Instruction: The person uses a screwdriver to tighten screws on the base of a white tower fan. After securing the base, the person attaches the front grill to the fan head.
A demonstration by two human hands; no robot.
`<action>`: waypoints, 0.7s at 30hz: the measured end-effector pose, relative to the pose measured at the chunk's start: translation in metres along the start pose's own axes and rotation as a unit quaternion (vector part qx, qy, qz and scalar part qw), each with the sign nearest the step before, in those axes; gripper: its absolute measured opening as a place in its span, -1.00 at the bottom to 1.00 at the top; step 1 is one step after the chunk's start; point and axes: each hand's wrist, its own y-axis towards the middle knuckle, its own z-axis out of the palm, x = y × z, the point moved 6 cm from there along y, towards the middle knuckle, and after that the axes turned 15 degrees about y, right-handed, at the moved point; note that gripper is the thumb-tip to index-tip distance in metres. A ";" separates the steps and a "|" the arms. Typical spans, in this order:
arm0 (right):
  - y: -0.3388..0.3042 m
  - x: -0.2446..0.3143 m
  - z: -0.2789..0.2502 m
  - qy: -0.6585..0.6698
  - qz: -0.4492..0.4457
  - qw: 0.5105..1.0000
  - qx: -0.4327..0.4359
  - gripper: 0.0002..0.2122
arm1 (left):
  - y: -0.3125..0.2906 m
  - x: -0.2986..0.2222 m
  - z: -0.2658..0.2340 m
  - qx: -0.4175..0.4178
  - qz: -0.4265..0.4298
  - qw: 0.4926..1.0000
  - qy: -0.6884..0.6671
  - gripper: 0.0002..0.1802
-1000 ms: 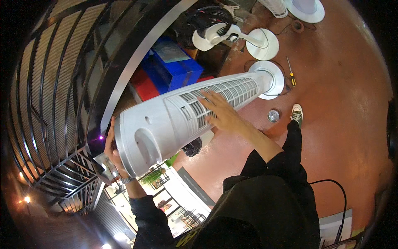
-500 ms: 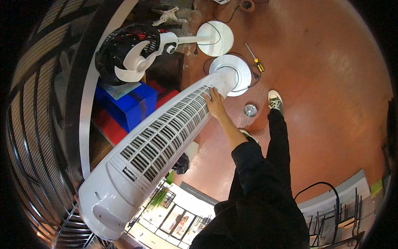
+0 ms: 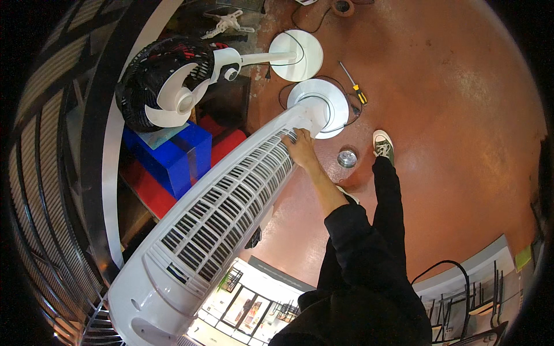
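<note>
A tall white tower fan (image 3: pixel 216 213) stands tilted across the left half of the view, its slatted grille facing up. Its lower end runs into a round white base (image 3: pixel 340 95) on the floor. My right hand (image 3: pixel 301 149) grips the casing near the bottom of the grille, fingers curled over the slats and its edge. My left hand is out of sight. Beside the fan's base lies a yellow and black screwdriver (image 3: pixel 360 93). A small round metal dish (image 3: pixel 347 158) sits on the floor between the base and my feet.
A white pedestal fan with bare blades (image 3: pixel 183 101) stands to the left, its round base (image 3: pixel 311 55) beyond the tower fan's. Below its blades is a blue box (image 3: pixel 179 164) on a red surface. Black railings (image 3: pixel 34 190) line the far left. Power cords curl around the bases.
The view has shifted slightly, and the tower fan's top sits lower in it. My right hand's fingers have curled more over the grille. A bit of hand at the lower edge is gone from view.
</note>
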 end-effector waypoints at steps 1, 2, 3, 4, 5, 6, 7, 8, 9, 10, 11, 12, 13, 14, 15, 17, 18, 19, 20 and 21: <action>0.001 0.000 0.001 -0.007 -0.003 1.000 -0.007 -0.32 | 0.001 0.000 0.004 0.000 0.000 1.000 0.001 -0.24; 0.000 -0.002 0.002 -0.006 0.000 1.000 -0.006 -0.32 | 0.000 0.002 0.004 0.001 -0.001 1.000 0.004 -0.24; -0.003 -0.003 0.003 -0.005 0.003 1.000 -0.005 -0.32 | -0.001 0.001 0.005 0.004 -0.002 1.000 0.008 -0.24; -0.003 -0.004 0.003 -0.004 0.006 1.000 -0.003 -0.31 | -0.002 0.002 0.003 0.004 -0.006 1.000 0.010 -0.24; -0.001 -0.003 0.003 -0.010 0.001 1.000 -0.001 -0.31 | -0.001 0.002 0.004 0.004 -0.009 1.000 0.012 -0.24; 0.000 -0.002 0.003 -0.015 -0.003 1.000 0.001 -0.32 | -0.001 0.003 0.006 0.004 -0.010 1.000 0.012 -0.24; 0.002 -0.004 0.004 -0.019 -0.007 1.000 0.001 -0.32 | 0.000 0.002 0.006 0.004 -0.011 1.000 0.013 -0.24; 0.004 -0.005 0.004 -0.028 -0.023 0.999 0.000 -0.34 | 0.000 0.002 0.006 0.006 -0.012 1.000 0.015 -0.24; 0.009 -0.005 0.004 -0.037 -0.039 0.999 0.000 -0.36 | 0.000 0.001 0.007 0.007 -0.014 1.000 0.015 -0.24; 0.012 -0.002 0.004 -0.046 -0.056 0.997 0.001 -0.38 | -0.001 0.001 0.005 0.007 -0.016 1.000 0.016 -0.24; 0.015 -0.002 0.005 -0.061 -0.048 0.997 0.009 -0.39 | 0.000 0.001 0.005 0.007 -0.016 1.000 0.019 -0.24; 0.016 -0.003 0.004 -0.075 -0.040 0.996 0.017 -0.40 | 0.000 0.001 0.004 0.009 -0.015 1.000 0.019 -0.24; 0.020 -0.005 0.005 -0.089 -0.033 0.995 0.024 -0.41 | 0.000 0.002 0.005 0.008 -0.016 1.000 0.020 -0.24; 0.017 -0.003 0.004 -0.078 -0.060 0.995 0.002 -0.48 | 0.001 0.001 0.005 0.007 -0.017 1.000 0.022 -0.24; 0.018 -0.005 0.003 -0.072 -0.059 0.996 0.000 -0.50 | 0.001 0.001 0.003 0.007 -0.018 1.000 0.023 -0.24; 0.018 -0.005 0.003 -0.058 -0.055 0.997 -0.002 -0.54 | 0.000 -0.002 0.002 0.007 -0.020 0.999 0.026 -0.24; 0.020 -0.002 0.003 -0.060 -0.060 0.996 -0.012 -0.56 | 0.001 -0.002 0.000 0.007 -0.020 0.999 0.028 -0.24; 0.022 -0.003 0.003 -0.063 -0.062 0.996 -0.022 -0.58 | 0.001 -0.002 0.001 0.009 -0.018 0.999 0.028 -0.24; 0.023 -0.003 0.002 -0.065 -0.064 0.995 -0.033 -0.60 | 0.003 -0.003 0.002 0.010 -0.018 0.999 0.028 -0.24; 0.024 -0.003 0.003 -0.060 -0.070 0.995 -0.032 -0.60 | 0.002 -0.002 0.001 0.009 -0.017 0.999 0.028 -0.24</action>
